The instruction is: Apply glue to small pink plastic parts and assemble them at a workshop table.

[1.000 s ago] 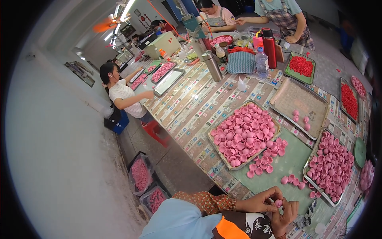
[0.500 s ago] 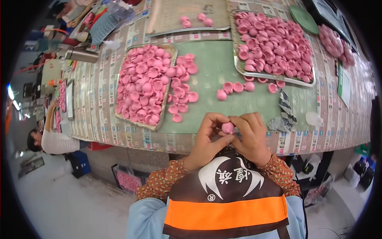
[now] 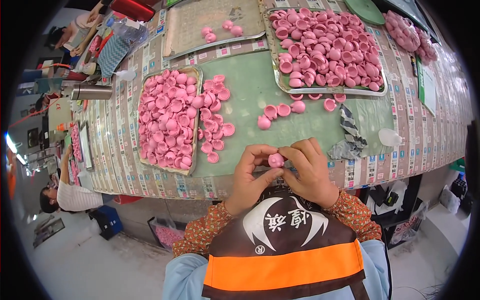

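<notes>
Together, the left hand [image 3: 251,175] and right hand [image 3: 311,172] pinch a little pink ball [image 3: 276,160] near the edge of the tabletop [image 3: 425,142]. Beyond, a big tray [image 3: 337,90] holds many pink cups [image 3: 325,50].

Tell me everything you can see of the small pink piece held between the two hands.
The pink piece is small and rounded, evenly pink, with little bumps on the side in view. Its surface looks smooth; what it is made of cannot be told. It is held in the grip of the left hand and right hand, touched by fingertips on both sides, near the table's near side. Fingers hide its edges.
</notes>
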`<state>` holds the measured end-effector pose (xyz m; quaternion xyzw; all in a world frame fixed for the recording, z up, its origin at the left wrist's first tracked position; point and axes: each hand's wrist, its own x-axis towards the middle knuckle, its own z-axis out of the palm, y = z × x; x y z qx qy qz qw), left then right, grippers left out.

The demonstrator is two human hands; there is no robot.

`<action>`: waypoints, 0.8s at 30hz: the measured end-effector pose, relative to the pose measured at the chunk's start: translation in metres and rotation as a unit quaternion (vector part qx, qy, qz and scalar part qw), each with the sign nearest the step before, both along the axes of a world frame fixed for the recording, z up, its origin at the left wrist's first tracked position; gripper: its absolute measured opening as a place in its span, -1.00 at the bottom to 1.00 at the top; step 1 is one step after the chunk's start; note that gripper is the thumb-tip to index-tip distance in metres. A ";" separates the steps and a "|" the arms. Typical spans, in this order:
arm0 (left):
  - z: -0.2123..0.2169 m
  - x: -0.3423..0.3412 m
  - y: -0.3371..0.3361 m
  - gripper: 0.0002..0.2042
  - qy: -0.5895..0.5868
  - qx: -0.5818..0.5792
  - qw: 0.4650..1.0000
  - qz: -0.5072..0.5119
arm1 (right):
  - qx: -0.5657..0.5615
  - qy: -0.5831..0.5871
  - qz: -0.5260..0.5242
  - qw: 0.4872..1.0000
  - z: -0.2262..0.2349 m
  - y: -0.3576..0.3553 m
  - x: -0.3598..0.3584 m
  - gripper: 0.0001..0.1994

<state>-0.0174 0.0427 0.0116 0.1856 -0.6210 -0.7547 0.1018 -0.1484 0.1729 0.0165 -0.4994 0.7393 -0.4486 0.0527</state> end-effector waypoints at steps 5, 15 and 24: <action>0.001 -0.002 -0.007 -0.60 -0.011 -0.025 0.999 -0.019 | -0.008 0.024 0.004 1.000 -0.001 -0.004 -0.001 -0.60; 0.005 -0.006 -0.011 -0.65 -0.032 -0.073 0.996 -0.043 | -0.032 0.077 -0.004 0.997 -0.005 -0.004 -0.001 -0.61; 0.005 -0.012 -0.012 -0.66 -0.034 -0.114 0.992 -0.044 | -0.016 0.083 -0.013 0.996 -0.004 -0.004 -0.005 -0.61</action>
